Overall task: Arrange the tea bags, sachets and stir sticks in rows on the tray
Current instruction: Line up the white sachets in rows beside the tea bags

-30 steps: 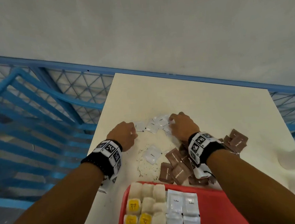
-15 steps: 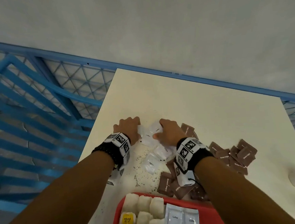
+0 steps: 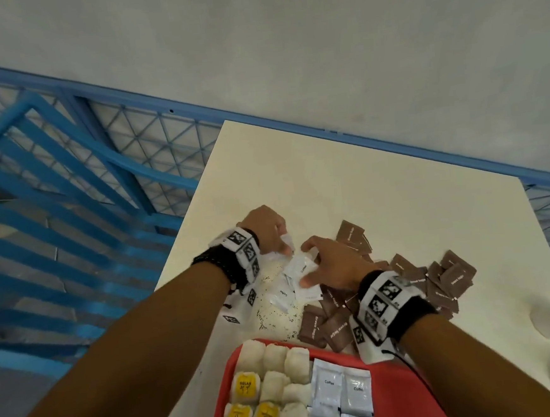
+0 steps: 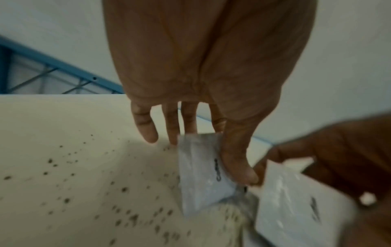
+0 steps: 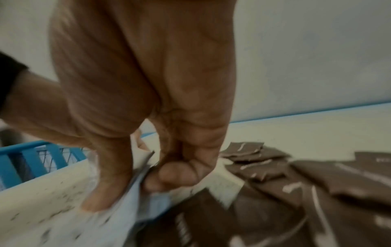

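Showing progress: partly done, judged from the head view.
Left hand: the left hand (image 3: 266,228) pinches one white coffee sachet (image 4: 204,173) between thumb and fingers, held just above the table (image 3: 347,183); the little finger hangs free.
Spilled grains: dark specks (image 3: 275,317) lie scattered on the table between the hands and the tray.
Loose white sachets: a few white sachets (image 3: 283,295) lie on the table below the hands, not yet on the tray.
Right hand: the right hand (image 3: 332,263) grips several white sachets (image 5: 135,197) in a bunch between thumb and curled fingers.
Brown sugar sachets: the brown sachets (image 3: 450,276) lie in a loose heap on the table to the right, none visible on the tray.
Tray, left part: the red tray (image 3: 396,383) holds tea bags (image 3: 272,360) in rows, some with yellow tags.
Tray, middle part: coffee sachets on the tray (image 3: 342,389) sit in two columns beside the tea bags.
Tray, right part: bare red surface, as far as it shows.
Stir sticks: none visible in any view.
Remaining: white sachets, all brown sachets, stir sticks.
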Motion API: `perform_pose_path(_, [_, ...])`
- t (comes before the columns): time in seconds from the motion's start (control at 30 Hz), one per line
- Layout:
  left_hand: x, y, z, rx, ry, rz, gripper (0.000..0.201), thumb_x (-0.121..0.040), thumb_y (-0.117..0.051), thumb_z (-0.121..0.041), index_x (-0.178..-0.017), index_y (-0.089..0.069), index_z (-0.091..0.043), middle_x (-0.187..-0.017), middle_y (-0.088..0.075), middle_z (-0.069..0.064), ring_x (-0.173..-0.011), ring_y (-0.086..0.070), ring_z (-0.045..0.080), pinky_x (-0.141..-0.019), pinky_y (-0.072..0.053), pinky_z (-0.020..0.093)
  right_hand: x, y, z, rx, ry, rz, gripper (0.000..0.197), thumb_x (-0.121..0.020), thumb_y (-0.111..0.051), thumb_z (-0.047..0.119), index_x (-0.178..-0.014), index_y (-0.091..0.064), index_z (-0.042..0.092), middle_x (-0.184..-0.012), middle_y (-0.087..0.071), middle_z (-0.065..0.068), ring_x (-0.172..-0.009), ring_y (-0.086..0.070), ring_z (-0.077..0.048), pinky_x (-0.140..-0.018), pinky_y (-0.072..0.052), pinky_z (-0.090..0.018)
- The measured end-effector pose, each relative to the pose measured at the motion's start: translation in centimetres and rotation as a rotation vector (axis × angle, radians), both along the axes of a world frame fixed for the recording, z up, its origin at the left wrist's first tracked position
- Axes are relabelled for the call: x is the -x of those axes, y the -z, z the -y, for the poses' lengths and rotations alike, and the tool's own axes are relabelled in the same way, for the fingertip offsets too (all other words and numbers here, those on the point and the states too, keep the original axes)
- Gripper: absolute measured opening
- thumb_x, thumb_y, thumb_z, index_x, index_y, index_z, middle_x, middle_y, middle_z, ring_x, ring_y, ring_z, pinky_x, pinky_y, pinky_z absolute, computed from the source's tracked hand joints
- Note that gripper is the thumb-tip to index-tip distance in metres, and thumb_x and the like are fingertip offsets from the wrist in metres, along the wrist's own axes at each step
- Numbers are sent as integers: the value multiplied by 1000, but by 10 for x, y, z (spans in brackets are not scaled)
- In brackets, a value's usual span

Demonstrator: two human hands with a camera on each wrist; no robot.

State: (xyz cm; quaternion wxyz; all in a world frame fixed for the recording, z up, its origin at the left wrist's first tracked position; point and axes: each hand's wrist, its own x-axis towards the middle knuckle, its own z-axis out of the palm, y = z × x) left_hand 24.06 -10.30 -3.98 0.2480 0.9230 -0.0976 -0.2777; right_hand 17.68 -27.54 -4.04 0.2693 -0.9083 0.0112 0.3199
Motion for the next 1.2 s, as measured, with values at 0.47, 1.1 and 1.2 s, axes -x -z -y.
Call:
perform_pose_path(0.47, [21,21,-10,20,-90,-36,39,-81,-80,-24,-105,-59,-3,-101,-64,13,-85,-56,25,-72,-48,31,-2,7,-16,75,137,135,36,-78,-80,24,-96,-48,19,-101,-54,3,-90,-51,-16,-65,-45,-20])
perform_pose_path(1.1, [109,-8,-96,1163,-990,-679,17,-97,-42,-1,-108,-51,-11,-78,-61,16,-58,-62,26,-49,-53,31,47,-3,-56,18,180,60,47,-72,-81,25,-114,-61,23,-125,-57,3,-111,-56,-18,-95,-49,-33])
perform_pose_path(1.2, [124,-13,-95,1087,-906,-711,15,-104,-46,-21,-115,-54,-13,-73,-53,10,-55,-50,20,-48,-45,26,51,-24,-47,-152,282,85,27,-69,-84,23,-82,-61,18,-86,-62,1,-78,-60,-16,-74,-55,-35])
